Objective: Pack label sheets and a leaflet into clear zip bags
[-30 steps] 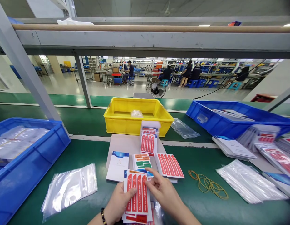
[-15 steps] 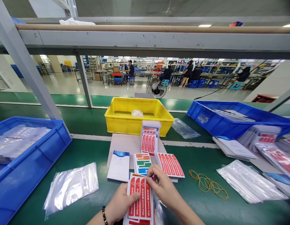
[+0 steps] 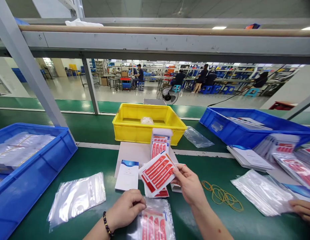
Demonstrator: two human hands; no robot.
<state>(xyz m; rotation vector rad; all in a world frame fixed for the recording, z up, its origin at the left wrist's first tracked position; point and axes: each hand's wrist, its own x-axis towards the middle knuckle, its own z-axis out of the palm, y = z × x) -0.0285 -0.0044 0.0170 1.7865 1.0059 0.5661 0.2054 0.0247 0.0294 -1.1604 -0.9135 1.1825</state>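
My right hand (image 3: 188, 185) pinches red-and-white label sheets (image 3: 158, 173) by their right edge, tilted above the piles. Below, my left hand (image 3: 127, 209) has its fingers curled together at the upper left edge of a clear plastic bag (image 3: 170, 213). Red labels show through that bag, near the front edge of the view. A white booklet with a blue top (image 3: 127, 176) lies just beyond my left hand. Behind the raised sheets stands a pile of red label sheets (image 3: 158, 146); other sheets beneath are mostly covered.
Clear bags (image 3: 78, 198) lie left, beside a blue bin (image 3: 57, 151). A yellow bin (image 3: 144, 133) stands behind the piles. Rubber bands (image 3: 223, 196) and more bags (image 3: 261, 193) lie right, where another person's hand (image 3: 305, 209) reaches in. Another blue bin (image 3: 240, 136) sits back right.
My right hand has lifted the label sheets up and away, turning them sideways. My left hand has let go of them and now rests at the plastic bag. Another person's hand has appeared at right.
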